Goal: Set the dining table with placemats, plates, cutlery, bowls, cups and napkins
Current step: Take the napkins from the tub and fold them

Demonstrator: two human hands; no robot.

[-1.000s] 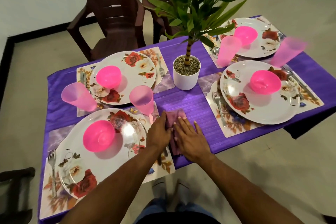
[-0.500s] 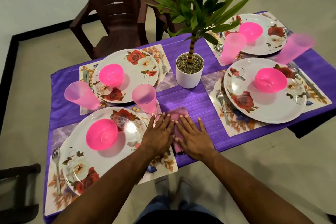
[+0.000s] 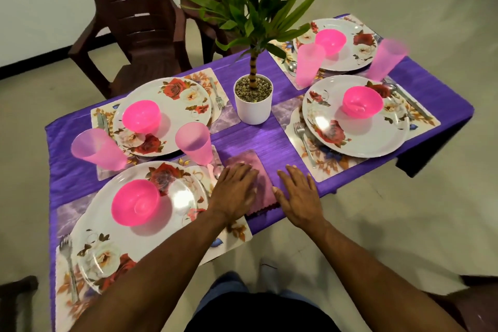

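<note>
Evidently smoothed napkin under flat left hand, likely to flatten it beside near plate; right hand splayed on tablecloth, empty.

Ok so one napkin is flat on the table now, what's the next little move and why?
Probably lift both hands off and fetch the next napkin. The left hand lies flat on the pink napkin, which sits folded beside the near plate; the right hand rests flat on the tablecloth. No napkin shows at the other three settings.

Home dining room: purple-clothed table with floral plates, plastic chairs, potted plant.
</note>
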